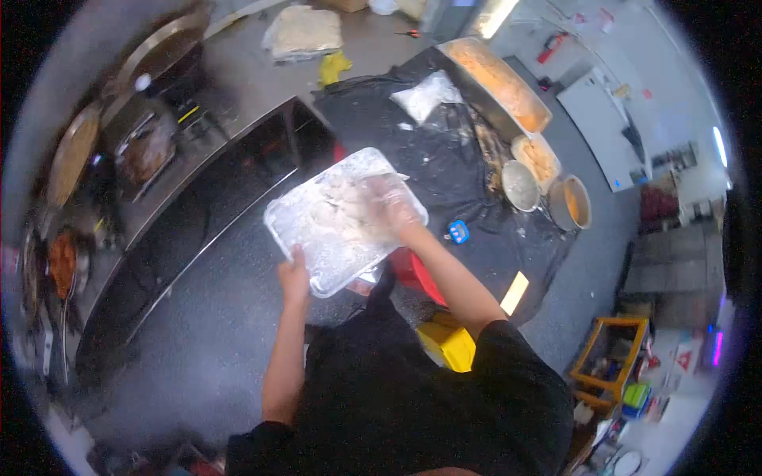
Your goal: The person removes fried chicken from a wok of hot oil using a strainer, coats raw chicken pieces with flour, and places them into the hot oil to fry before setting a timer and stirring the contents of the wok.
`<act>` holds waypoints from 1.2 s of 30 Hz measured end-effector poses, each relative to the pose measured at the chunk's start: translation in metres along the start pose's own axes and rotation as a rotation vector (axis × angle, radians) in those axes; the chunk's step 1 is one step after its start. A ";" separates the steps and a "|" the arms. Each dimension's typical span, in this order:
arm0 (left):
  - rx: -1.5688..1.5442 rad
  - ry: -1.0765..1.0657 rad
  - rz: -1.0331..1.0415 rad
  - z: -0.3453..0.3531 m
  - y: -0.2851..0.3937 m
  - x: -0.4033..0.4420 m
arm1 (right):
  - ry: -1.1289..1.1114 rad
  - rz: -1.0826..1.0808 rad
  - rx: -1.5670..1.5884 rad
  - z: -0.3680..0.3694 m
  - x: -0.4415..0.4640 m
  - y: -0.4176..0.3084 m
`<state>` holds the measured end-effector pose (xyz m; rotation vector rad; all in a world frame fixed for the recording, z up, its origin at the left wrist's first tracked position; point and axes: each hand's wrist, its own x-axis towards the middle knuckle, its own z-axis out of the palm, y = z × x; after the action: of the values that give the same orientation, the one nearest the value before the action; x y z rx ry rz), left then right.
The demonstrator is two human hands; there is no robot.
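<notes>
A white rectangular tray (321, 266) dusted with white powder is tilted in front of my body. My left hand (294, 276) grips its near left edge, thumb over the rim. Powder-coated pale pieces (337, 208) lie in the middle and far part of the tray. My right hand (390, 210), in a clear plastic glove, is at the right side of the tray by these pieces. Motion smears its fingers, so whether it holds a piece cannot be made out.
Black plastic sheeting (413, 170) lies beyond the tray, bearing a white powder bag (429, 97), a long metal pan (500, 87) of orange food, a strainer (521, 186), a pot (570, 202) and a blue timer (458, 232). A yellow container (448, 341) and red tub (417, 274) stand near me.
</notes>
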<state>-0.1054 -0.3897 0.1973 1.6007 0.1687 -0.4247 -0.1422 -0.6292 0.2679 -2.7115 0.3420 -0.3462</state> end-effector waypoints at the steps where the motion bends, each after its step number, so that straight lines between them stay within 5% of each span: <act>1: 0.045 0.011 -0.016 -0.010 -0.001 -0.003 | 0.031 -0.010 0.193 0.015 0.002 0.017; 4: 0.043 0.059 -0.037 -0.027 -0.005 -0.016 | -0.155 0.195 1.120 0.000 0.007 0.027; 6: -0.107 0.095 -0.001 -0.031 0.004 -0.032 | -0.211 0.131 0.736 -0.022 0.021 0.019; 9: -0.043 0.135 -0.094 -0.052 -0.023 -0.038 | -0.462 0.266 0.781 -0.070 0.038 -0.025; 12: -0.272 0.178 -0.091 -0.060 -0.011 -0.064 | -0.650 0.126 0.754 -0.078 0.047 -0.058; 15: -0.267 0.266 -0.142 -0.089 0.020 -0.091 | -0.561 -0.312 0.351 -0.026 0.061 -0.086; 18: -0.375 0.315 -0.075 -0.147 0.025 -0.099 | -0.448 -0.631 -0.208 -0.009 0.058 -0.205; 19: -0.369 0.360 -0.033 -0.171 0.035 -0.105 | -0.475 -0.572 -0.310 0.022 0.057 -0.227; 26: -0.389 0.687 0.051 -0.320 0.046 -0.131 | -0.742 -0.756 -0.209 0.057 0.050 -0.467; 29: -0.422 0.809 0.015 -0.379 0.038 -0.142 | -0.551 -1.180 0.044 0.132 0.054 -0.514; 34: -0.590 1.011 0.058 -0.439 0.050 -0.165 | -1.304 -0.533 0.419 0.169 0.071 -0.645; 36: -0.576 1.092 0.003 -0.472 0.071 -0.172 | -1.384 -0.639 0.318 0.183 0.070 -0.699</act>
<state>-0.1584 0.0946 0.3374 1.1007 1.0138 0.5149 0.1067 0.0396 0.3979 -2.0335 -0.8677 1.1642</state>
